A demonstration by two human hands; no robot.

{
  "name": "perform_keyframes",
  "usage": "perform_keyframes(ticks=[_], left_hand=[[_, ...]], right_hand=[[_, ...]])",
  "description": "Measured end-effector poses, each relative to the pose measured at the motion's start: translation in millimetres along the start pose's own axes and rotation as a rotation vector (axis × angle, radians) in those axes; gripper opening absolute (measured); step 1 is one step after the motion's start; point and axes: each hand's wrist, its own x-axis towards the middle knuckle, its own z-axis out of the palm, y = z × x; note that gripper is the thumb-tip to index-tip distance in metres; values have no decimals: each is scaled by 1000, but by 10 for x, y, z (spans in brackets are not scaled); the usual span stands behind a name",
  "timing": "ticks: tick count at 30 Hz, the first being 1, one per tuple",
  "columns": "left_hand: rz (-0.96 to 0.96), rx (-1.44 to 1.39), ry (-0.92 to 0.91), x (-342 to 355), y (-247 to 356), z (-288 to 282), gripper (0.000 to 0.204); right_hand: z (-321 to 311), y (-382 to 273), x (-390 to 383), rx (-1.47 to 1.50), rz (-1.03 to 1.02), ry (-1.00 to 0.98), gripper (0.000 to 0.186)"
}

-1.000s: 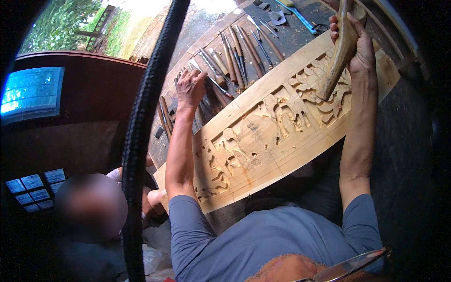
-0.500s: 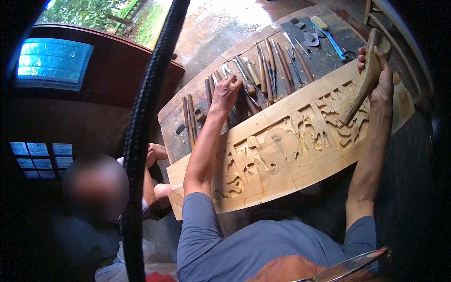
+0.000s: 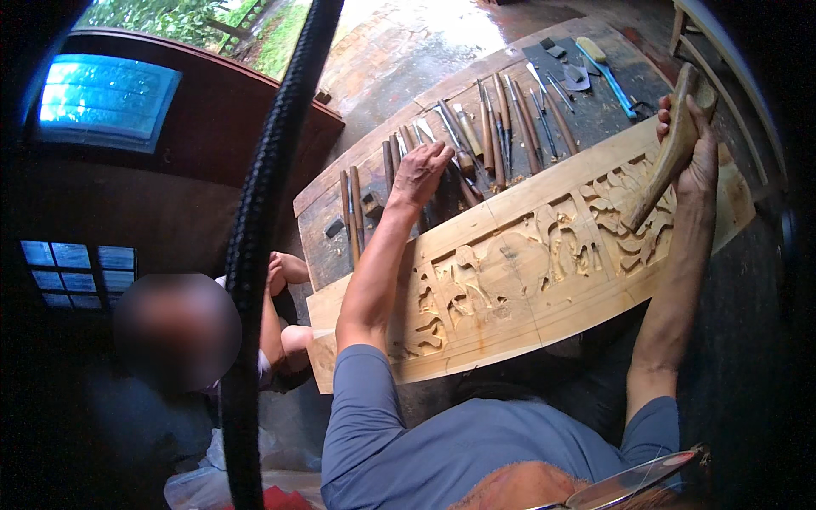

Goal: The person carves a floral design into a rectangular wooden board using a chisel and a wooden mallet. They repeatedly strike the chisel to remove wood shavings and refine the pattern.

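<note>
My right hand (image 3: 699,161) is wrapped round a worn wooden mallet (image 3: 665,174), slanted over the right end of a long pale carved board (image 3: 425,374). The board bears relief carving of leaves and figures (image 3: 557,242). My left hand (image 3: 421,174) reaches over the row of carving chisels along the board's far side. Its fingers are curled together; what they hold, if anything, is hidden beneath them. Wooden-handled chisels (image 3: 501,115) lie close to its right, and two more chisels (image 3: 351,212) lie to its left.
A blue-handled brush (image 3: 605,75) lies at the far right of the dark workbench (image 3: 323,255), near small dark sharpening stones (image 3: 575,76). At the left a person (image 3: 270,340) sits beside the bench. A black braided cable (image 3: 263,204) crosses the view. Wood chips are scattered about.
The whole view has shifted slightly, moving bench and board a little right and down. My left hand stays over the chisels with fingers curled; my right hand still grips the mallet.
</note>
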Motion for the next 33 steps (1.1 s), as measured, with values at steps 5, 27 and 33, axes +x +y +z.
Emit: perform_keyframes(ticks=[5,27,33], left_hand=[[84,33,12,-68,-112,54,34],[-358,-1168,790,39,723,-935,29],[-361,-1764,655,-29,1520,-762,37]], right_hand=[[-65,71,85,-10,18,-54,43],[-151,159,188,59,66,-128,42],[-138,117,128,5,16,-101,42]])
